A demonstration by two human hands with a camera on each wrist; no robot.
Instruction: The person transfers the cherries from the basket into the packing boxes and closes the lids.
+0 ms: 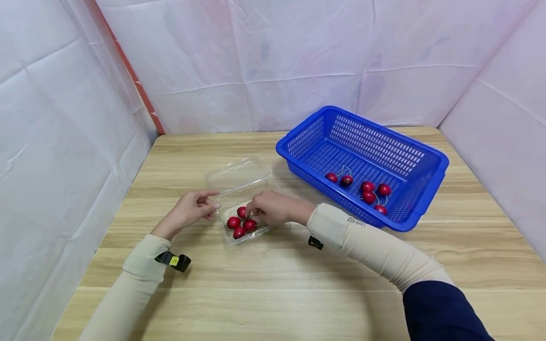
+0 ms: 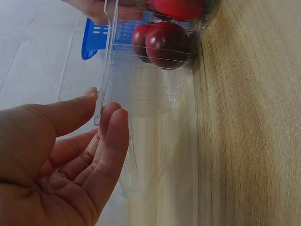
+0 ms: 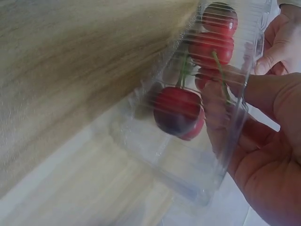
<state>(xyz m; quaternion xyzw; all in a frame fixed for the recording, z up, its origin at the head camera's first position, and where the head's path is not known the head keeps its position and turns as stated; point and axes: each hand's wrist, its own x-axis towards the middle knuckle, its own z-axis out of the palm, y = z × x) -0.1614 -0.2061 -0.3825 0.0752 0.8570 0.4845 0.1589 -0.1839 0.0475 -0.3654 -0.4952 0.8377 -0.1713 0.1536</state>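
A clear plastic clamshell box point(image 1: 228, 240) lies on the wooden table with its lid point(image 1: 239, 174) folded back. Several red cherries point(image 1: 233, 222) are inside it, some with green stems point(image 3: 182, 70). My left hand point(image 1: 192, 210) pinches the box's left rim between thumb and fingers point(image 2: 116, 129), as the left wrist view shows. Reaching into the box from the right, my right hand point(image 1: 269, 207) has thumb and curled fingers around one cherry point(image 3: 203, 79) and its stem, partly hidden by them. Another dark red cherry point(image 3: 176, 110) sits just beside those fingers, seen through the ribbed wall.
A blue perforated basket point(image 1: 426, 199) stands at the back right, close beyond my right forearm. Several more stemmed cherries point(image 1: 368, 187) lie along its near side. White cloth walls point(image 1: 256, 61) rise behind and on both sides of the table point(image 1: 256, 293).
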